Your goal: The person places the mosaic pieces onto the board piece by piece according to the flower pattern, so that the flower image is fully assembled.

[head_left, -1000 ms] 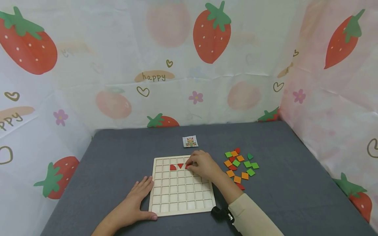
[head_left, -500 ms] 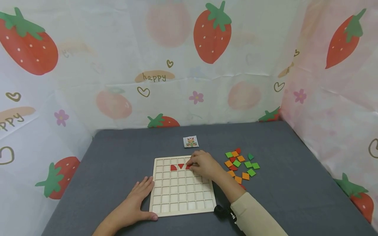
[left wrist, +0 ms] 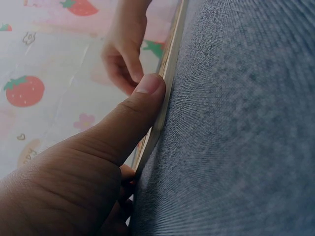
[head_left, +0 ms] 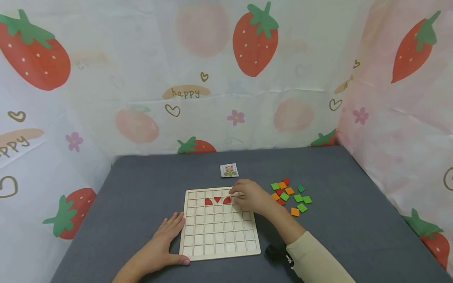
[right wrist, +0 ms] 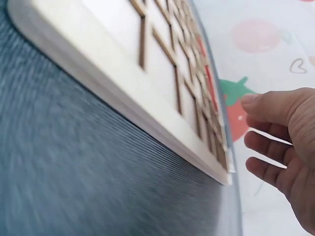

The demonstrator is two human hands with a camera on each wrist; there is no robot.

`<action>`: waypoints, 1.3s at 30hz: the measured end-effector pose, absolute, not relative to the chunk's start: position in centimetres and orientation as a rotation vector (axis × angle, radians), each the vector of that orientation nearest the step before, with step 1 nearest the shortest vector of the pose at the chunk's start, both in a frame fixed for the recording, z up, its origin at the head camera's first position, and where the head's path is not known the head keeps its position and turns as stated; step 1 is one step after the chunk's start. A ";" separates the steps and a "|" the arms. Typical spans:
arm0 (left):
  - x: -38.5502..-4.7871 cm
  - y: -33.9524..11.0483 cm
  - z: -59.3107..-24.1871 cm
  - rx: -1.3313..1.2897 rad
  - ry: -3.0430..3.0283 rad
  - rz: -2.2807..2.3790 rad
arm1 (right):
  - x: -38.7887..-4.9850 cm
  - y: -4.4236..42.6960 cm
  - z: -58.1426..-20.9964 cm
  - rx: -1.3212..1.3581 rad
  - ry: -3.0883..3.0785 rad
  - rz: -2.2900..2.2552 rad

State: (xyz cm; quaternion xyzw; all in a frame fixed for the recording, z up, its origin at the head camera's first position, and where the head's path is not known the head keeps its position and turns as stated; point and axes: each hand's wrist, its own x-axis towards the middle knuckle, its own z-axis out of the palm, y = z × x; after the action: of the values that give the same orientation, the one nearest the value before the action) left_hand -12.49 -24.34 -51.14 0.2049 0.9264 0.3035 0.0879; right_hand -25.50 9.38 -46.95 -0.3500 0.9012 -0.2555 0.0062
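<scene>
A pale wooden grid board lies on the table, with a row of three red tiles in its second row: a quarter-round one, a triangle and another quarter-round one. My left hand rests against the board's left side, fingers extended and thumb at the near corner; the left wrist view shows that thumb along the edge. Just over the board's upper right, beside the third tile, hovers my right hand. Its loosely bent fingers hold nothing in the right wrist view.
Right of the board lie several loose green, orange and red tiles, among them an orange square and a green rhombus. A small pattern card lies behind the board on the grey cloth. Strawberry-printed curtains surround the table.
My right hand has let go of the right-hand red tile and moved slightly right, leaving that tile in its cell. My left hand stays at the board's edge.
</scene>
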 end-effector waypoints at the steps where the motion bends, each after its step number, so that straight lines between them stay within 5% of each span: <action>1: -12.5 -24.3 -51.1 0.611 2.760 0.905 | -25.4 9.7 -46.7 -1.102 2.827 -0.807; 17: -12.6 -23.6 -51.2 0.584 2.751 0.924 | -22.9 14.9 -42.2 -1.024 3.053 -0.819; 39: -12.4 -23.9 -50.8 0.576 2.728 0.948 | -23.3 19.9 -42.3 -0.887 3.104 -0.975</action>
State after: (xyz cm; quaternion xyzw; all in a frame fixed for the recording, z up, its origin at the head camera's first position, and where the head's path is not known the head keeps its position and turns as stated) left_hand -12.39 -23.92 -50.77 0.1946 0.9218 0.3205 0.0982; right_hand -23.29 19.86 -42.28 -0.2611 0.9144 -0.2871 -0.1151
